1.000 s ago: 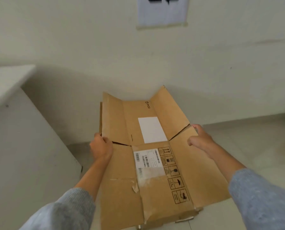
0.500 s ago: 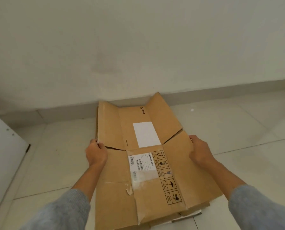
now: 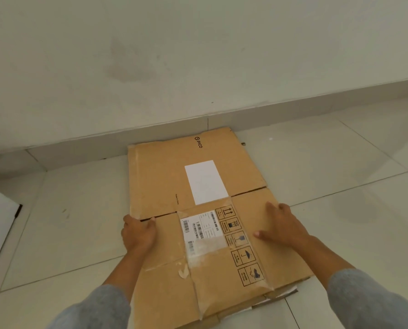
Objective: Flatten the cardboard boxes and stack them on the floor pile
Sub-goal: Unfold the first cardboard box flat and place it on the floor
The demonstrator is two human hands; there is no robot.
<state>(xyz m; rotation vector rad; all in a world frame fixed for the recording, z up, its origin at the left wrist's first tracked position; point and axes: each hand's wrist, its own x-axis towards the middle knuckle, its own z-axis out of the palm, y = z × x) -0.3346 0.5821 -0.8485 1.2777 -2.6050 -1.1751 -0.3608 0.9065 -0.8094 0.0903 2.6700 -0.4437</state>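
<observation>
Your left hand (image 3: 138,233) grips the flattened cardboard box (image 3: 198,224) edge, fingertips hidden; your right hand (image 3: 281,227) presses open-palmed; long axis toward the wall (image 3: 198,55).

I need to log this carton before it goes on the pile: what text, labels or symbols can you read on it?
"PICO", with a round logo, at the far edge of the flattened cardboard box.
Small print by the fold: too small to read.
Plain white label: no text.
Shipping label: barcodes only, print blurred.
Handling symbols column: arrows, glass, umbrella; captions unreadable.
</observation>
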